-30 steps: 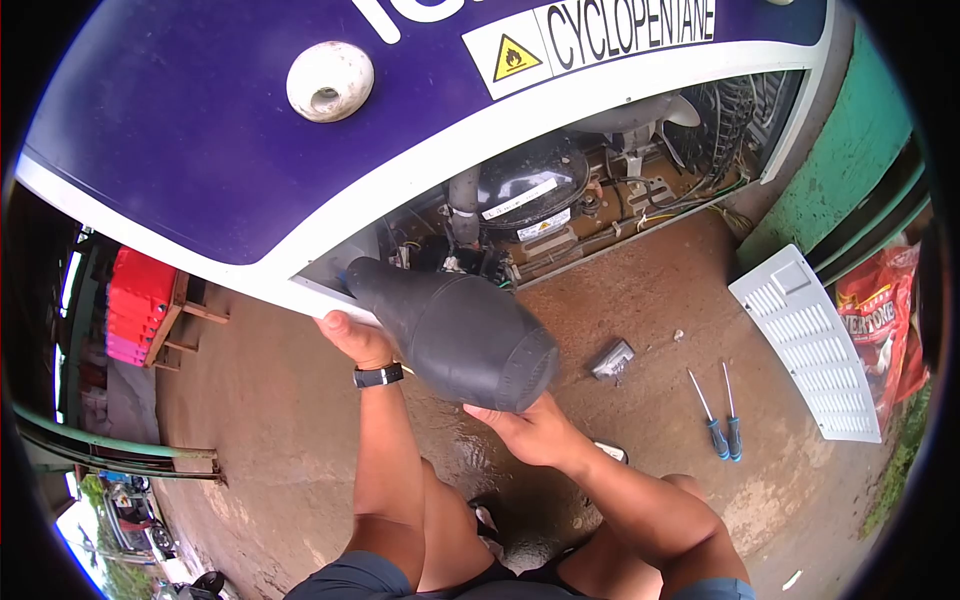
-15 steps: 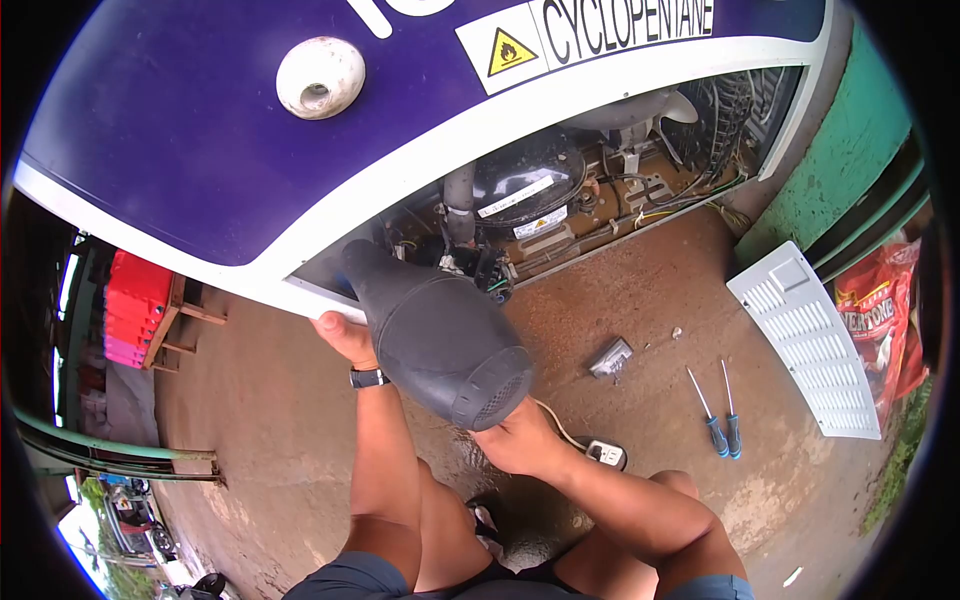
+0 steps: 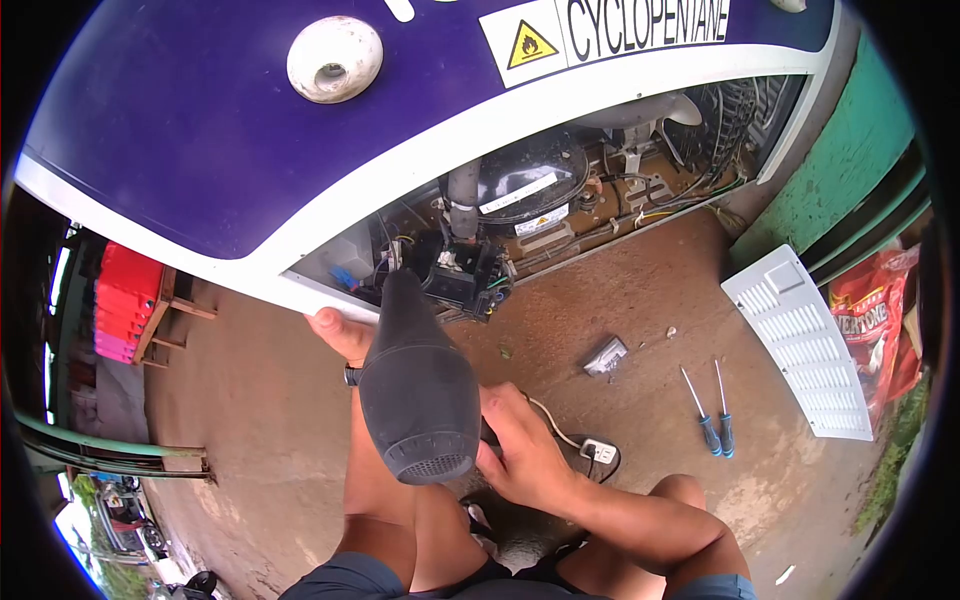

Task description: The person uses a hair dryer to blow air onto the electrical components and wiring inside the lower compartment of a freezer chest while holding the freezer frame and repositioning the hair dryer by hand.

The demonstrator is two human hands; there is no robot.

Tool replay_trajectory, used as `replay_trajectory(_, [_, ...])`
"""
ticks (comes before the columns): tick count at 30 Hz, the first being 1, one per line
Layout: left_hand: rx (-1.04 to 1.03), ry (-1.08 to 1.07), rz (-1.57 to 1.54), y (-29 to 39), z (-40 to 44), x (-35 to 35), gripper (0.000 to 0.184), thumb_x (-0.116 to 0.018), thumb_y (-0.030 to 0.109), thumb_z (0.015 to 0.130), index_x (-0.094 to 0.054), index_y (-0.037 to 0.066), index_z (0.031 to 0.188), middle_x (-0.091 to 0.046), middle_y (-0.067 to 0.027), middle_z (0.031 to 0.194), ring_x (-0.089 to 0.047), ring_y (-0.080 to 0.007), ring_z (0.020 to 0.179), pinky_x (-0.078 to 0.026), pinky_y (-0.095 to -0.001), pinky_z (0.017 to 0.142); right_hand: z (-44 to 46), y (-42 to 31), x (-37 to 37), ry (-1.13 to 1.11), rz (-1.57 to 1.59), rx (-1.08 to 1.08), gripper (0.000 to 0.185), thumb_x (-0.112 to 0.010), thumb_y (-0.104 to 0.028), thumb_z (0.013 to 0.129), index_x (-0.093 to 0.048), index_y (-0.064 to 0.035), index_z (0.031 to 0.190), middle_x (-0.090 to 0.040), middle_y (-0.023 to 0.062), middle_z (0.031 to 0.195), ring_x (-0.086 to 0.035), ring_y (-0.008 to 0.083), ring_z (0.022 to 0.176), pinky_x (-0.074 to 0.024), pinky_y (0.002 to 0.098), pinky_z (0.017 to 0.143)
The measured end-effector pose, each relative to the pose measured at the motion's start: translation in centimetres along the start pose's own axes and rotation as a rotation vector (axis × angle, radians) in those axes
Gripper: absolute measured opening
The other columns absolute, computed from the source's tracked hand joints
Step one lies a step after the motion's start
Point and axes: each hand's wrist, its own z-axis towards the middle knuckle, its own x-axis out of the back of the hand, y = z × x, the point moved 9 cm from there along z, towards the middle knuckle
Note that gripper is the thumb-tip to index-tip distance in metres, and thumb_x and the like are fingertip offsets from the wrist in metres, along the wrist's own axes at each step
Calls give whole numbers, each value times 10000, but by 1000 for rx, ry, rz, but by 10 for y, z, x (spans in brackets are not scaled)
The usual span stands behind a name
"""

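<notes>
A black blower (image 3: pixel 418 385), shaped like a hair dryer, points its narrow nozzle at the open compartment of a blue and white unit (image 3: pixel 200 130). My right hand (image 3: pixel 525 445) is closed around its handle, which is mostly hidden. My left hand (image 3: pixel 340 335) is at the compartment's lower left edge, thumb out, its fingers hidden behind the white frame and the blower. Inside the compartment are a black compressor (image 3: pixel 530 180), a black electrical part with wires (image 3: pixel 465 280) and a blue item (image 3: pixel 345 277).
On the floor lie two screwdrivers (image 3: pixel 718 430), a small grey part (image 3: pixel 605 356) and a power outlet (image 3: pixel 598 451) with a cord. A vented panel (image 3: pixel 800 345) leans near a red bag (image 3: pixel 870 320) at right. Red crates (image 3: pixel 130 300) stand at left.
The blower has turned and shifted left and down, its rear end now nearer my body. My right hand has moved down with it. More of the compartment and the outlet shows.
</notes>
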Motion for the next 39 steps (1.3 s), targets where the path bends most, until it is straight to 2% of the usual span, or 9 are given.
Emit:
replay_trajectory(5, [-11, 15, 5, -1, 2, 4, 1060, -647, 862, 826, -496, -20, 1393, -576, -122, 1284, -581, -260, 1174, -505, -423, 988, -2, -5, 5, 12, -98, -14, 614, -762, -167, 953, -498, -28, 1490, -563, 204, 1126, -631, 403, 1006, -542, 447, 854])
replay_trajectory(9, [-16, 22, 1, 1, 3, 3, 1058, -652, 861, 822, -500, -16, 1393, -577, -117, 1282, -579, -258, 1174, -504, -423, 986, 2, -9, 18, 62, -50, 12, 597, -754, -159, 961, -500, -30, 1486, -575, 197, 1122, -634, 400, 999, -543, 448, 855])
replay_trajectory(15, [-26, 49, 10, 3, 2, 6, 1054, -660, 859, 816, -506, -9, 1394, -578, -110, 1280, -574, -256, 1175, -503, -422, 983, 8, 4, 30, 101, 81, -20, 445, -716, -111, 976, -555, 0, 1377, -632, 192, 1167, -650, 394, 1038, -528, 453, 915])
replay_trajectory(18, [-33, 88, 30, 8, -1, 7, 1054, -671, 854, 811, -506, -9, 1394, -577, -111, 1283, -572, -255, 1181, -500, -419, 980, 11, 8, 31, 112, 143, -120, 434, -715, -109, 974, -561, 8, 1362, -644, 190, 1166, -655, 398, 1054, -522, 456, 940])
replay_trajectory(22, [-6, 83, 22, 3, 0, 10, 1058, -684, 846, 809, -494, -4, 1411, -572, -123, 1312, -572, -258, 1190, -487, -414, 1004, 7, 7, 27, 81, 100, -59, 450, -720, -115, 969, -557, 12, 1369, -646, 197, 1159, -661, 408, 1066, -531, 451, 937])
replay_trajectory(23, [-5, 85, 21, 2, -2, 11, 1058, -684, 846, 809, -494, -4, 1411, -572, -123, 1312, -572, -258, 1190, -487, -414, 1004, 4, 6, 24, 55, 65, -40, 466, -719, -116, 968, -552, 8, 1386, -643, 201, 1162, -664, 411, 1054, -542, 446, 915])
replay_trajectory(25, [-109, 122, 193, 32, -2, -7, 1144, -522, 930, 847, -454, -63, 1411, -547, -126, 1257, -567, -231, 1087, -494, -381, 917, 6, -6, 22, 67, -20, 104, 504, -720, -129, 967, -542, -1, 1421, -622, 205, 1140, -669, 409, 985, -566, 440, 820])
replay_trajectory(33, [-25, 97, 75, 15, -4, 0, 1137, -544, 912, 853, -439, -59, 1437, -545, -131, 1271, -565, -236, 1111, -494, -384, 939, -8, -19, 3, -9, -165, 18, 539, -759, -224, 957, -559, -41, 1423, -569, 169, 1094, -656, 379, 896, -566, 473, 740])
replay_trajectory(39, [-15, 114, 72, 4, -1, 9, 1140, -555, 906, 851, -433, -57, 1449, -547, -136, 1277, -571, -239, 1116, -501, -385, 935, -12, -19, 8, -2, -182, -13, 558, -755, -218, 959, -541, -37, 1441, -568, 182, 1102, -658, 391, 921, -566, 477, 753])
